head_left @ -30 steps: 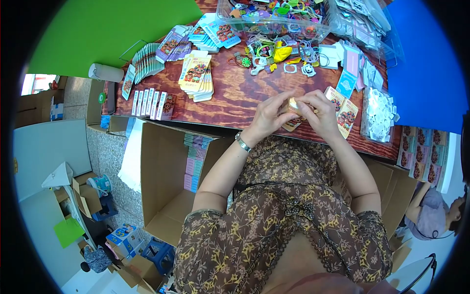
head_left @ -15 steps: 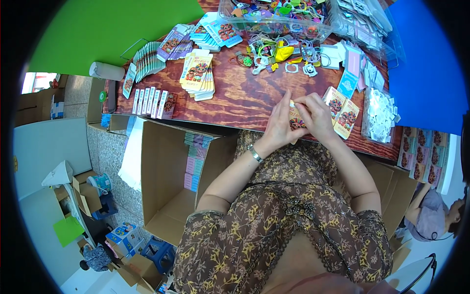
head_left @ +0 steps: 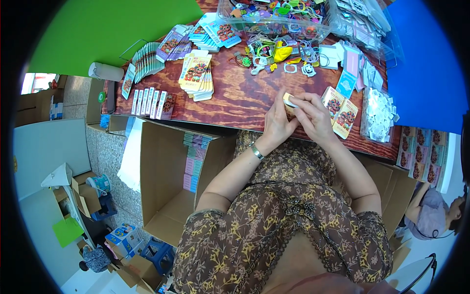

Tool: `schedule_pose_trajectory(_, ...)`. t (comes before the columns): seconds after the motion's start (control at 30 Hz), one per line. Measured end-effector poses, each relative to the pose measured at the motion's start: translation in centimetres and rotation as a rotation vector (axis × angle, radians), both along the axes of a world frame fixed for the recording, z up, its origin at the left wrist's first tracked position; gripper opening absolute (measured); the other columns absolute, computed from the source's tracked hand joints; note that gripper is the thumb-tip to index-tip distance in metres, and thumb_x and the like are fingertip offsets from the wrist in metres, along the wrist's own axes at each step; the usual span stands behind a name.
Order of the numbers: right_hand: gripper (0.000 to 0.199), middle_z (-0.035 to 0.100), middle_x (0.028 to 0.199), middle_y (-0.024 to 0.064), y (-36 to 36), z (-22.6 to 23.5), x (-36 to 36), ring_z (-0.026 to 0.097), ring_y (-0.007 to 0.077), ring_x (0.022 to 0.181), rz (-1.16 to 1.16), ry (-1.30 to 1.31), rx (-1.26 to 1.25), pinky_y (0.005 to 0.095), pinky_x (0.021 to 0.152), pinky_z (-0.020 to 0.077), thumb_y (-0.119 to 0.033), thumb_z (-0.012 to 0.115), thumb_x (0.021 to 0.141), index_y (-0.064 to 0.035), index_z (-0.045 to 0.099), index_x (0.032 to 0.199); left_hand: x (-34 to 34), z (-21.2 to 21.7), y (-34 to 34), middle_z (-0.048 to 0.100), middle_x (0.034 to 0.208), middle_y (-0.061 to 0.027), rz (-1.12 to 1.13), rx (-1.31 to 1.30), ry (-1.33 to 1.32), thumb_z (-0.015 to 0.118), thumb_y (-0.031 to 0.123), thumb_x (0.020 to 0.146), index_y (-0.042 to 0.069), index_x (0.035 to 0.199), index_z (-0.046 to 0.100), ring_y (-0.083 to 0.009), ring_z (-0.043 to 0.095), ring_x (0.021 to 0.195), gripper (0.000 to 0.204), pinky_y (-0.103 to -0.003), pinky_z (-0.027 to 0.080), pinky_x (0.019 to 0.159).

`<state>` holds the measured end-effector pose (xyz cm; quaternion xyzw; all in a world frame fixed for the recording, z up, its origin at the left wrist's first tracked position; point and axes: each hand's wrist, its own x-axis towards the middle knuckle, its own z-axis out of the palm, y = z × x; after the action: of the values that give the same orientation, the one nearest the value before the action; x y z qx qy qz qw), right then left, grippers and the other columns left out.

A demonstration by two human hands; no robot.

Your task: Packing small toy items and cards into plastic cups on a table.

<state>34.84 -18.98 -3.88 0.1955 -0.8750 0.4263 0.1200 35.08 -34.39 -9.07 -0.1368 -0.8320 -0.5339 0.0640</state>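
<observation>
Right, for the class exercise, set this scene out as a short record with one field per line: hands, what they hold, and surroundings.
Surface: wood-patterned table
Left hand: holding a small yellow box from its left
Right hand: at the same box, fingers over its top
Right of hands: two cream boxes lying flat, overlapping
Left on table: fanned yellow cartons; row of boxes
Beyond hands: loose coloured trinkets
Box contents: not visible
</observation>
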Motion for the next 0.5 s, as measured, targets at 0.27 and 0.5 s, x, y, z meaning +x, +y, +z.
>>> schedule_pose_trajectory(0.27,0.026,0.064,0.133,0.0164,1.3,-0.7,0.7,0.063,0.0282,0.123,0.049,-0.177,-0.171,0.0349,0.100,0.0509,-0.003,0.058,0.099,-0.0029,0.068,0.123,-0.1,0.9,-0.2,0.055,0.128,-0.0319,-0.071,0.111,-0.165,0.080,0.012,0.077,-0.005,0.153,0.018,-0.0454,0.060,0.117,0.100,-0.047,0.051,0.096)
schedule_pose_trajectory(0.5,0.027,0.066,0.131,0.0180,0.5,-0.8,1.2,0.062,0.0290,0.124,0.019,-0.144,-0.131,0.0363,0.101,0.0503,-0.004,0.058,0.099,-0.0028,0.068,0.124,-0.1,0.5,0.1,0.038,0.144,-0.0358,-0.006,-0.008,0.055,0.080,0.006,0.073,-0.009,0.154,0.004,-0.0496,0.044,0.132,0.112,-0.050,0.040,0.110)
